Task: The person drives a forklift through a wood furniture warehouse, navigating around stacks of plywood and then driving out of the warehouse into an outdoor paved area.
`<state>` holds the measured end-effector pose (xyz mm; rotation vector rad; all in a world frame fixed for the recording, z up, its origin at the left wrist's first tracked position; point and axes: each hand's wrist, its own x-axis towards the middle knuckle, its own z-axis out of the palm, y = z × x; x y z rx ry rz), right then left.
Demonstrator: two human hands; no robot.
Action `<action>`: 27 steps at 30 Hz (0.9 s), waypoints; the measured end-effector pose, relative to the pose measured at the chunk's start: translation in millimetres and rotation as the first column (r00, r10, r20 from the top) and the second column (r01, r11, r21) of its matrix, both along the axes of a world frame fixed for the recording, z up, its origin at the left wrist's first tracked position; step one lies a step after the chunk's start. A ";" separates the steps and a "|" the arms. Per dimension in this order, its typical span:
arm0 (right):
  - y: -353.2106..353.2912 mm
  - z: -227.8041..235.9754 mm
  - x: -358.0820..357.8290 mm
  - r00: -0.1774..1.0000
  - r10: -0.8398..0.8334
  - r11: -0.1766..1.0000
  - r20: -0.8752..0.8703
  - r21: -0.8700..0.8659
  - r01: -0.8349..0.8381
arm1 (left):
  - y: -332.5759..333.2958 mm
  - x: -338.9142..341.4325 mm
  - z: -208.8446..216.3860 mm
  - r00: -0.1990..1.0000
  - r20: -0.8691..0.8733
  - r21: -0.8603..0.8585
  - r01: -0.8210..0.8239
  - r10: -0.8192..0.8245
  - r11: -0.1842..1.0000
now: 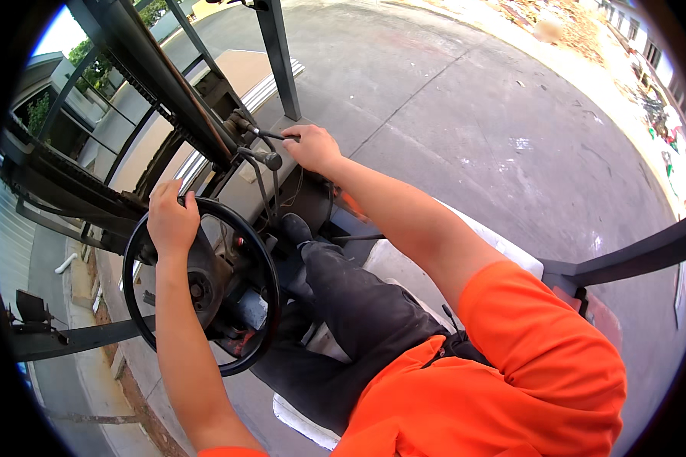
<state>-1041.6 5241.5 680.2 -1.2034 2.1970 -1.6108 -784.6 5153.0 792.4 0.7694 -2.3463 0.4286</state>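
My left hand (172, 218) is closed over the upper rim of a black steering wheel (270, 327), its fingers curled around it. Ahead and to the right, my right hand (313, 148) grips the end of a slim dark control lever (271, 135). Just beside that hand stand other levers, one tipped with a dark round knob (271, 161). My fingers hide the end of the gripped lever. Below the levers, my shoe (296, 227) rests in the footwell of what looks like a forklift.
A dark upright mast (156, 72) rises ahead at the left. Beyond it lie flat brown boards (245, 70). Metal posts flank the cab, including a front post (277, 57) and one at the right (636, 254). Grey concrete ground (465, 129) spreads to the right; debris (572, 27) lies at its far edge.
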 end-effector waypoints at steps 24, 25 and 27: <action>-27.0 21.5 17.2 0.931 -0.047 0.993 -0.363 0.085 0.083 | -95.7 131.3 19.6 0.896 0.001 0.113 -0.442 0.445 0.890; -26.7 24.0 17.0 0.889 -0.046 0.997 -0.456 0.032 0.068 | -90.2 121.5 19.9 0.900 -0.009 0.112 -0.432 0.436 0.895; -35.7 30.1 31.5 0.836 0.015 1.000 -0.549 0.019 -0.005 | -86.9 115.6 20.9 0.899 0.004 0.106 -0.435 0.438 0.894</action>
